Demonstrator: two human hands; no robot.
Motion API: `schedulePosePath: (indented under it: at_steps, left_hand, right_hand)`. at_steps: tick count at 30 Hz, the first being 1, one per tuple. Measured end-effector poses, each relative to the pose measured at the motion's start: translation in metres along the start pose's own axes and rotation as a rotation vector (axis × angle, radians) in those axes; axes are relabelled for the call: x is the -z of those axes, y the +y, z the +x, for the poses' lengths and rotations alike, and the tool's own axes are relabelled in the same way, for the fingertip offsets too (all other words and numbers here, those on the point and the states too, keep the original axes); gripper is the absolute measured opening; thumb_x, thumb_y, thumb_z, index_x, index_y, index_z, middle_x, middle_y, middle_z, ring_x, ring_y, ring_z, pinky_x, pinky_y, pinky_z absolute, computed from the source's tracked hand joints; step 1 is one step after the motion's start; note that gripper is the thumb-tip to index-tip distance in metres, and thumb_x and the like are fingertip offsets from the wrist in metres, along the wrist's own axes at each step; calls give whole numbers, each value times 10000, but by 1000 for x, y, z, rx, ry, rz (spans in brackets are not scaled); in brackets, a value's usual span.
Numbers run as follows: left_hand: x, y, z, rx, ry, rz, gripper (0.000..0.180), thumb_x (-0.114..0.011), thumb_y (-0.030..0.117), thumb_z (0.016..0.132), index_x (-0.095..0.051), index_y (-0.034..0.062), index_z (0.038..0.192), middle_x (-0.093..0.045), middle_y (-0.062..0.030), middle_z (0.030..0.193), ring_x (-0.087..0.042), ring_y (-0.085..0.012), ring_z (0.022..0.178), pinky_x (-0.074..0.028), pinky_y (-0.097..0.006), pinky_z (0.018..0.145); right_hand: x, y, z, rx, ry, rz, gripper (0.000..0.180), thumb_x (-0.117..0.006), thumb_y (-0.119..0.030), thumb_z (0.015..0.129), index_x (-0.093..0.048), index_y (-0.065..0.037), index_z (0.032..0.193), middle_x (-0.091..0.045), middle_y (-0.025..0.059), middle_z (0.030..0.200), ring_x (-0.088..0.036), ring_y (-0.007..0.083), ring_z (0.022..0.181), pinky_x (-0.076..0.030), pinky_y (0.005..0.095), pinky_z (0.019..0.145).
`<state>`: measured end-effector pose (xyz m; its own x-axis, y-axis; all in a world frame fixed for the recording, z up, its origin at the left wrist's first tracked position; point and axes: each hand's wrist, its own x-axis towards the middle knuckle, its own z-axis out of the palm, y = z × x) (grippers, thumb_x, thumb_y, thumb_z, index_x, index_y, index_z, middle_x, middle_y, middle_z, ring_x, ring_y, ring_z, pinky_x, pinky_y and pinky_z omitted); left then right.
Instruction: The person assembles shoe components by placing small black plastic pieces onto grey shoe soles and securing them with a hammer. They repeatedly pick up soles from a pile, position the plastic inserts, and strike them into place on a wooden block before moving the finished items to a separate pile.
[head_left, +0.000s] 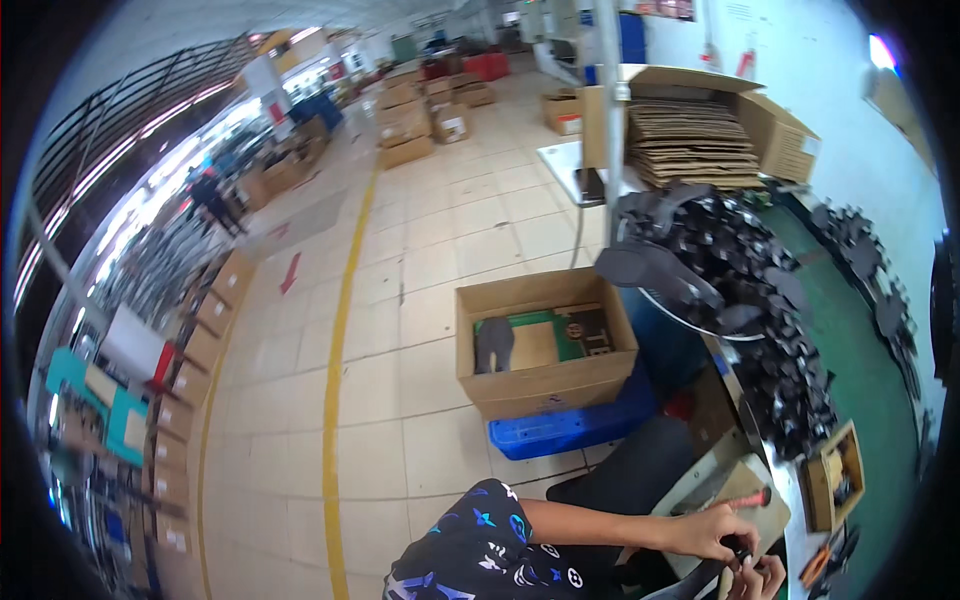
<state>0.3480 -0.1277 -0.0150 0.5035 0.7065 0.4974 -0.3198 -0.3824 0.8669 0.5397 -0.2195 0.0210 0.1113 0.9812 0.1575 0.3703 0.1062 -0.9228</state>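
Note:
At the lower right, my left hand (712, 532) reaches in from the left with its fingers pinched on a small dark piece (738, 547). My right hand (757, 578), near the bottom edge, closes on the same piece from the other side. Fingers cover most of it, so its kind is unclear. Just beyond my left hand is a red-handled tool (748, 499) with a dark end, over a beige board (768, 518). Whether the hand touches that tool cannot be made out.
Dark shoe soles (700, 235) heap along the bench on the right. A small wooden box (838, 480) and orange-handled tool (815, 566) lie nearby. On a blue crate (570, 430) stands an open carton (545, 392). Farther off are stacked cartons (405, 120) and a person (210, 198).

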Motion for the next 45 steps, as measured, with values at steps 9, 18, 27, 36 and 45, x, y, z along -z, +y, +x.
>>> schedulePosePath:
  at_steps: [9,18,27,36,45]
  left_hand:
    - [30,-11,-12,-51,140,118,320,-769,27,681,-668,-25,980,-647,-268,1184,-564,-391,1244,-431,-427,1096]
    - [32,0,-17,-28,296,102,277,-762,25,774,-703,-34,1038,-726,-166,1025,-611,-290,1211,-432,-402,1089]
    - [24,-7,48,156,175,54,247,-702,-42,772,-709,-22,1018,-722,-53,865,-659,-97,760,-529,-249,708]
    - [33,-67,77,405,14,277,291,-687,65,852,-735,62,1139,-751,-98,1015,-679,-161,1029,-478,-326,988]
    - [27,-79,76,251,-34,434,304,-727,148,853,-736,103,1153,-734,-96,1124,-603,-288,1242,-271,-504,1177]
  right_hand:
    - [-35,20,34,220,-101,-530,493,-669,-313,960,-540,2,1317,-430,194,1329,-596,322,1026,-555,396,781]
    - [-14,13,22,-74,-201,-779,498,-652,-376,960,-559,-30,1306,-688,228,985,-663,431,854,-541,454,761]
    - [49,85,-1,-361,387,-154,426,-630,-366,987,-683,-4,1204,-639,75,729,-458,126,508,-376,295,431]
    - [10,1,-38,-394,371,-15,272,-490,-223,1040,-549,-23,1215,-494,-24,604,-414,37,418,-323,217,369]
    - [-10,-7,-14,-59,243,-19,248,-514,-107,1018,-544,14,1233,-600,30,689,-524,57,507,-413,223,463]
